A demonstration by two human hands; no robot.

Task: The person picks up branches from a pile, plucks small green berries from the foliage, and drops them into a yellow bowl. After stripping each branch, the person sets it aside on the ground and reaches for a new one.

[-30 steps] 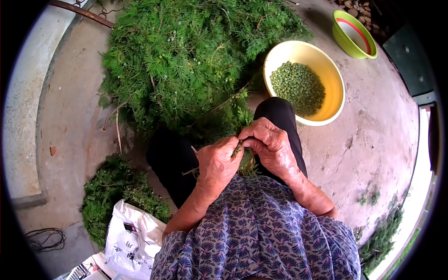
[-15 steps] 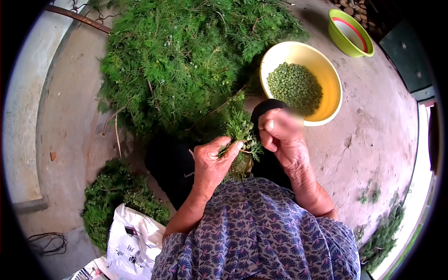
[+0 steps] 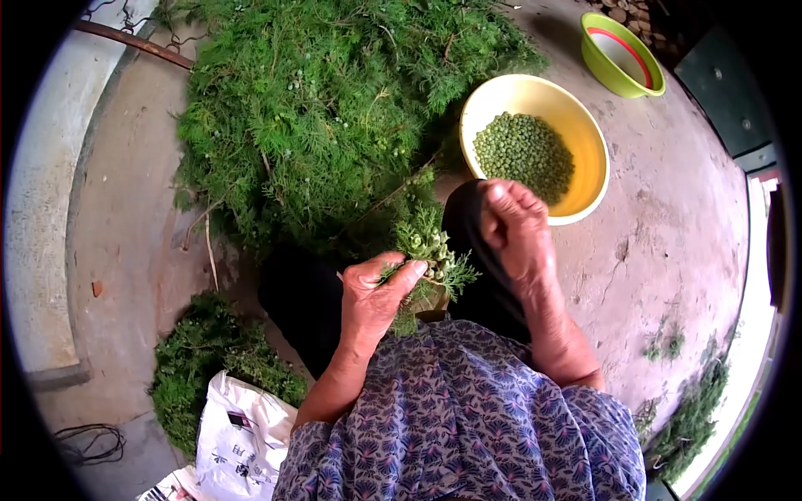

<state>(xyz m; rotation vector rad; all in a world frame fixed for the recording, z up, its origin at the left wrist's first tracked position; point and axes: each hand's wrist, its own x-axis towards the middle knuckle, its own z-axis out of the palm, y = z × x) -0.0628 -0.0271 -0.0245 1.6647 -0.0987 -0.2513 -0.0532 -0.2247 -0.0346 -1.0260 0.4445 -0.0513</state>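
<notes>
One sprig [image 3: 433, 250] is gripped in your left hand [image 3: 372, 302]; your right hand [image 3: 520, 230] is clenched near the yellow basin [image 3: 590, 159], contents unclear.

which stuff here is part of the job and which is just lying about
Part of the job, it seems:
- sprig, in the left hand
- big branch pile
- yellow basin holding green cones

Apparently just lying about:
- green basin
- white sack
- dark cable

Can't tell: smaller pile by the sack

yellow basin [image 3: 590, 163]: glossy plastic | shirt [image 3: 468, 401]: matt cloth | sack [image 3: 219, 434]: creased plastic | floor [image 3: 660, 225]: rough concrete
</notes>
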